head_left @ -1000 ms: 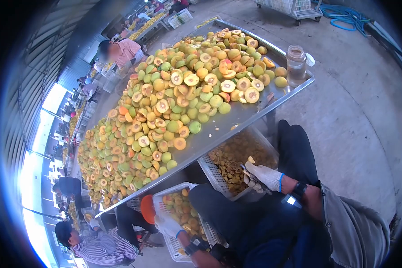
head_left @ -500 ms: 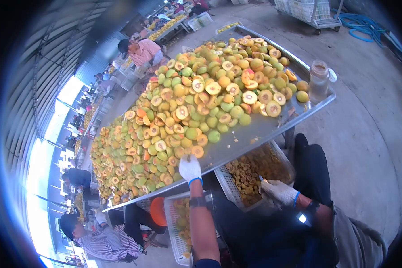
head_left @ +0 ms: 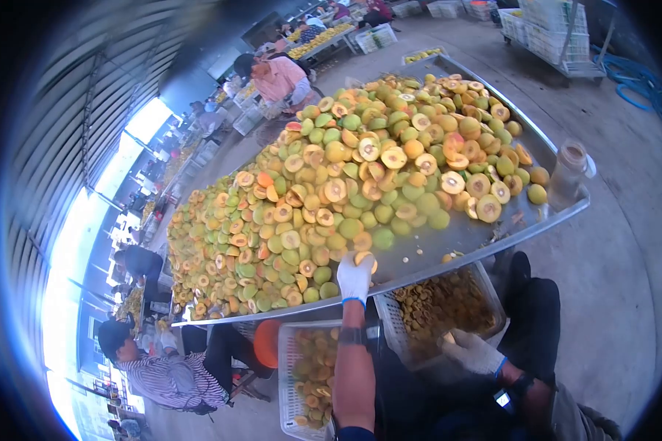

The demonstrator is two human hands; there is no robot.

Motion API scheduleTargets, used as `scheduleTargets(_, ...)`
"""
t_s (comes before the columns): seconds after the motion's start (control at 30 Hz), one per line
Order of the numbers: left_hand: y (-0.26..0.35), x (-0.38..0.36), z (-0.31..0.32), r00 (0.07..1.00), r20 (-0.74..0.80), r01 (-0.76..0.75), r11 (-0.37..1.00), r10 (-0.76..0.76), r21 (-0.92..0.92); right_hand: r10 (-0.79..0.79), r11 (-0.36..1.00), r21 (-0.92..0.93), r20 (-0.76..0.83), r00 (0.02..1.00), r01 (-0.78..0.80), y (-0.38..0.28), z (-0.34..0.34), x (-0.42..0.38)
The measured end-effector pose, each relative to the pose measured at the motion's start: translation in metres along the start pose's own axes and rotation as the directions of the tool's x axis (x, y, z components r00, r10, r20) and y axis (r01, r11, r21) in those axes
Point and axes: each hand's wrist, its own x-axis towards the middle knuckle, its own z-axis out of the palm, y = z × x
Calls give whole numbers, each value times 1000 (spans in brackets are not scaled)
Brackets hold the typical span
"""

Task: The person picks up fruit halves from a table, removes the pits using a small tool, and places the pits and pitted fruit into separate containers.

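Observation:
My left hand [head_left: 354,276], in a white knit glove, reaches over the near edge of a metal table [head_left: 456,239]. Its fingers close on a peach half [head_left: 366,259] at the front of a large heap of halved peaches [head_left: 324,198], cut faces and stones showing in many. Lower right, my right hand [head_left: 474,353], also gloved, is closed above the near side of a white crate [head_left: 391,323] of small brown pieces [head_left: 449,312]. Something small and pale shows at its fingertips; I cannot tell what it is.
Another white crate [head_left: 288,382] with peach pieces stands below the table, beside an orange bucket [head_left: 267,343]. A person in stripes [head_left: 176,375] sits at left; one in pink [head_left: 281,79] works beyond the heap. A clear jar [head_left: 568,173] stands at the right corner.
The view has swung, shifting the table rightward in the picture. My left hand now has a peach half at its fingers. My right hand has lowered; the bluish tip at its fingers no longer shows.

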Motion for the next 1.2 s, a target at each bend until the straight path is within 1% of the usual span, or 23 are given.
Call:
scheduleTargets(0.03, 16, -23, -5, 997, 54, 72, 904, -54, -421, -84, 996, 16, -1, 996, 84, 1, 0, -4)
scheduleTargets(0.07, 31, -47, -9, 988, 127, 156, 633, -92, -758, -119, 992, 52, 14, 993, 118, -3, -3, -6)
scheduleTargets(0.1, 45, -70, -10, 984, 152, 177, 630, -93, -756, -117, 992, 34, -26, 993, 118, -10, -3, -8)
scheduleTargets(0.13, 57, -96, -11, 976, 216, 213, 394, -36, -894, -115, 993, 15, -66, 991, 116, -19, -2, -9)
scheduleTargets(0.17, 65, -116, -9, 965, 261, 255, 127, 34, -959, -99, 995, 19, -83, 992, 101, -28, -1, -13)
scheduleTargets(0.2, 68, -129, -4, 958, 282, 276, 123, 41, -953, -166, 986, -29, -125, 978, 163, -38, 1, -16)
scheduleTargets(0.23, 71, -142, 1, 943, 331, 330, 36, 39, -943, -232, 972, -82, -164, 959, 222, -46, 3, -19)
scheduleTargets(0.27, 72, -154, 8, 925, 379, 381, -52, 40, -923, -220, 975, -82, -184, 958, 208, -52, 5, -20)
scheduleTargets(0.3, 72, -162, 14, 913, 405, 408, -137, 50, -903, -256, 957, -189, -188, 948, 221, -56, 7, -21)
scheduleTargets(0.33, 72, -170, 19, 906, 419, 423, -140, 57, -895, -292, 928, -293, -183, 939, 231, -59, 8, -22)
scheduleTargets(0.37, 79, -178, 17, 904, 423, 428, -198, 67, -882, -230, 936, -310, -182, 956, 167, -60, 7, -23)
scheduleTargets(0.4, 85, -185, 15, 903, 424, 428, -253, 74, -867, -227, 937, -310, -190, 955, 161, -58, 9, -23)
scheduleTargets(0.47, 96, -193, 14, 908, 415, 416, -233, 58, -879, -244, 913, -378, -207, 947, 152, -54, 13, -20)
scheduleTargets(0.53, 107, -198, 12, 914, 401, 393, -117, -61, -912, -268, 906, -390, -236, 934, 161, -49, 18, -19)
scheduleTargets(0.67, 114, -205, 18, 906, 414, 402, -129, -90, -907, -295, 887, -437, -287, 911, 150, -49, 20, -18)
scheduleTargets(0.73, 122, -208, 17, 904, 396, 384, -101, -158, -918, -294, 888, -437, -298, 908, 144, -53, 21, -20)
scheduleTargets(0.8, 126, -211, 18, 906, 391, 382, -88, -161, -920, -292, 889, -437, -309, 905, 138, -55, 22, -21)
scheduleTargets(0.97, 127, -209, 26, 899, 390, 387, -55, -198, -921, -157, 891, -453, -287, 945, 11, -60, 22, -24)
scheduleTargets(1.03, 122, -206, 30, 910, 378, 385, 7, -169, -923, -150, 889, -458, -279, 949, 6, -59, 22, -24)
scheduleTargets(1.07, 122, -206, 32, 910, 380, 386, 8, -168, -922, -144, 886, -464, -267, 953, 4, -57, 23, -24)
scheduleTargets(1.13, 129, -205, 31, 889, 381, 409, 69, -254, -910, -161, 895, -445, -253, 954, 34, -54, 21, -24)
scheduleTargets(1.17, 128, -205, 31, 889, 380, 409, 69, -254, -910, -180, 902, -426, -236, 955, 65, -52, 20, -23)
scheduleTargets(1.2, 126, -205, 30, 902, 366, 397, 109, -227, -911, -180, 902, -426, -236, 955, 65, -47, 20, -21)
